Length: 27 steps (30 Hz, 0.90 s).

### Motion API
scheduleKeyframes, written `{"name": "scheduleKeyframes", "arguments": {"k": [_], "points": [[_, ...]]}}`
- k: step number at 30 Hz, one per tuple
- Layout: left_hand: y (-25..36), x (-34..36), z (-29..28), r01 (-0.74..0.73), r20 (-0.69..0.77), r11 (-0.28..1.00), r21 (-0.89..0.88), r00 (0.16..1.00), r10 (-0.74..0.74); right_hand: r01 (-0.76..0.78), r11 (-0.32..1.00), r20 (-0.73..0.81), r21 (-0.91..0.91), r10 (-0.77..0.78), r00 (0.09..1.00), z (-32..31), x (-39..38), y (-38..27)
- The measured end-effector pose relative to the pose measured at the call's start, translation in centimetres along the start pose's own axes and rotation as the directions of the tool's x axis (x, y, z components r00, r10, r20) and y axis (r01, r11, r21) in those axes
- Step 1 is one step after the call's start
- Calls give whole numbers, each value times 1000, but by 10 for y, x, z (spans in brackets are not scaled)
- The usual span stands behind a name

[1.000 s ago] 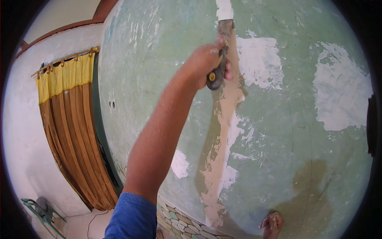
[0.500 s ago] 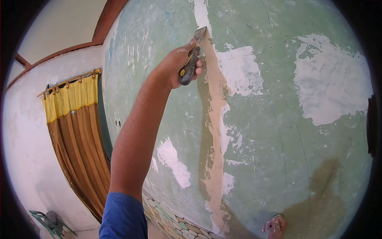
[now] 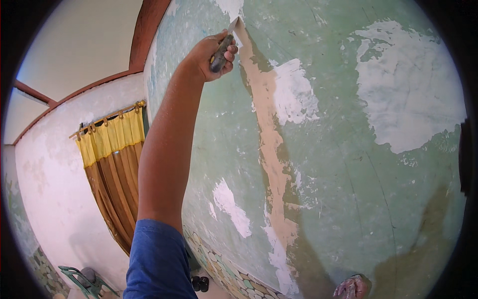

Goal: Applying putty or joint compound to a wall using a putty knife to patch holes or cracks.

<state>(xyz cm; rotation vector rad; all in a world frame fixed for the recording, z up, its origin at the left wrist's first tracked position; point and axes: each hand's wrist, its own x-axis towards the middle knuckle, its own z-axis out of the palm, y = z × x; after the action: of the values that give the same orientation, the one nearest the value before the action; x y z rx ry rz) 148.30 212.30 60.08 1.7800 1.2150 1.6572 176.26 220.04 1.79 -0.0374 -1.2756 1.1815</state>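
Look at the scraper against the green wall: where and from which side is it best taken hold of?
Probably by the dark handle of the scraper, coming from the side away from the wall, as the left hand does now. The handle slants up to a thin flat blade whose edge meets the wall, so a grip low down keeps the blade free.

**Scraper high on a green wall**

The left hand (image 3: 208, 54) is raised overhead and grips a dark-handled scraper (image 3: 222, 47), its blade tip touching the green wall (image 3: 348, 199) at the top of a long tan scraped strip (image 3: 271, 149). White bare patches (image 3: 408, 99) mark the paint. The right hand (image 3: 352, 288) presses on the wall low down. Yellow-and-brown curtains (image 3: 112, 169) hang at the left, above a green chair (image 3: 82, 281).
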Motion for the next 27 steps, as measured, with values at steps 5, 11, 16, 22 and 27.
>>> {"name": "scheduleKeyframes", "arguments": {"k": [5, 11, 16, 22, 27], "points": [[20, 17, 13, -18, -42, 1000, -10, 999, 17, -34, 999, -68, -4, 33, 997, 3, -2, -4], [36, 37, 14, -42, -56, 998, -44, 998, 39, -62, 984, -19, -167, 60, 998, -8, -5, 2], [48, 49, 16, -77, -103, 996, -41, 992, 73, -90, 988, -10, -127, 90, 996, -7, -2, -8], [58, 48, 4, -106, -139, 994, 30, 984, 109, -53, 982, 15, -182, 57, 998, -8, -2, -3], [26, 7, -19, -171, -35, 985, 23, 985, 172, -37, 965, 69, -261, 57, 996, -18, -9, 10]]}}
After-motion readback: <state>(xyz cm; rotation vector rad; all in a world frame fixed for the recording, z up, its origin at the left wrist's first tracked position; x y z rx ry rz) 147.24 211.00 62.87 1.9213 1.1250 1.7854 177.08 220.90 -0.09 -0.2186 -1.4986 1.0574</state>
